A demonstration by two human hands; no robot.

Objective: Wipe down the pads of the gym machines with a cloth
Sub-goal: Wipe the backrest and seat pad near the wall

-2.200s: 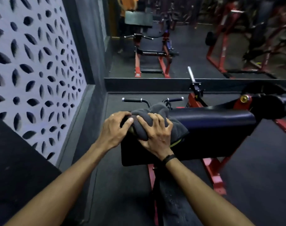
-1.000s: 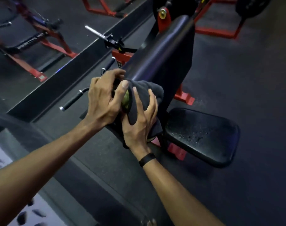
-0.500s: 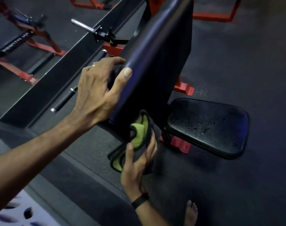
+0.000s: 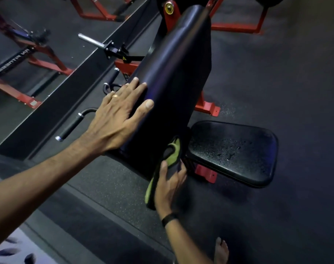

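A bare foot stood on the dark speckled rubber floor nearest the person. Just above it the right hand, a black band at its wrist, gripped the cloth, thumb over its face and fingers curled behind; the cloth was grey outside and lime green inside, folded and limp, and pressed against the lower edge of the long pad. That pad was smooth black vinyl, rounded along its top and slightly glossy, tilted upward away from the person. The left hand, wearing a gold ring, lay flat on the pad's left flank, fingers straight and thumb spread. To the right, a flat seat pad with rounded corners carried a scatter of droplets, with open floor around it. Left of the pad, black foam handles jutted out on bent tubes. Beyond stood a chrome bar stub, red steel frames, and a mirror along the wall.
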